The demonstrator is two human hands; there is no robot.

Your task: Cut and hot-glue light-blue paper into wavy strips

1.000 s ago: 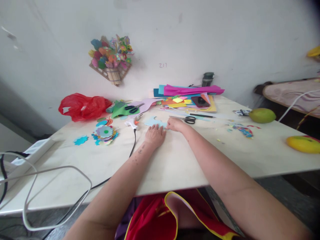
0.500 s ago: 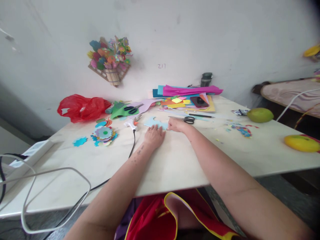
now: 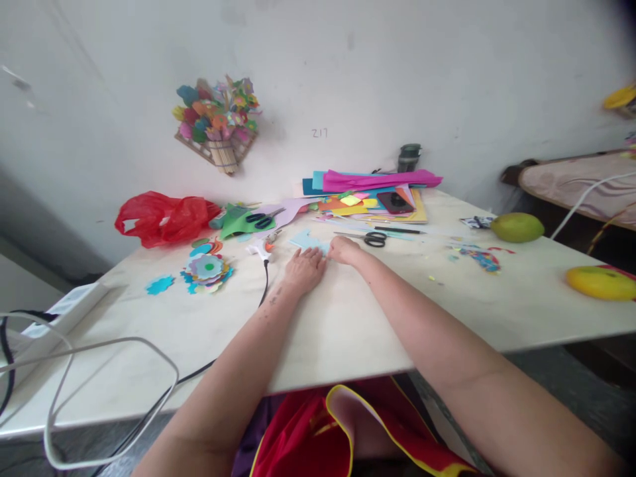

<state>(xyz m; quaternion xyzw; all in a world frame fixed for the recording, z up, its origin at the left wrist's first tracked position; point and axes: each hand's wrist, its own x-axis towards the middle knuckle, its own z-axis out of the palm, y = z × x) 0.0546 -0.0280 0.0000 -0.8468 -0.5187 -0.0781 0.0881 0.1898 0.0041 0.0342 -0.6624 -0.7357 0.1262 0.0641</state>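
A light blue sheet of craft paper or foam (image 3: 302, 239) lies on the table, its far edge cut unevenly. My left hand (image 3: 305, 268) rests flat on its near part, fingers stretched forward. At the sheet's right end, my right hand (image 3: 344, 250) is closed, fingertips against the edge; what they pinch is hidden. Just beyond the right hand lie black-handled scissors (image 3: 373, 239). A white hot glue gun (image 3: 260, 249) sits left of my left hand, its black cord running toward me.
Left are stacked paper flowers (image 3: 207, 266), a red plastic bag (image 3: 163, 218) and a power strip (image 3: 62, 305) with looping cables. Coloured sheets (image 3: 377, 180), a phone (image 3: 395, 202) and a pencil (image 3: 397, 230) lie at the back. A green mango (image 3: 517, 228) and a yellow fruit (image 3: 600, 283) are right.
My right hand has shifted slightly left, closer to my left hand. Less of the blue sheet shows between them, and its visible outline has changed. The left hand stays flat.
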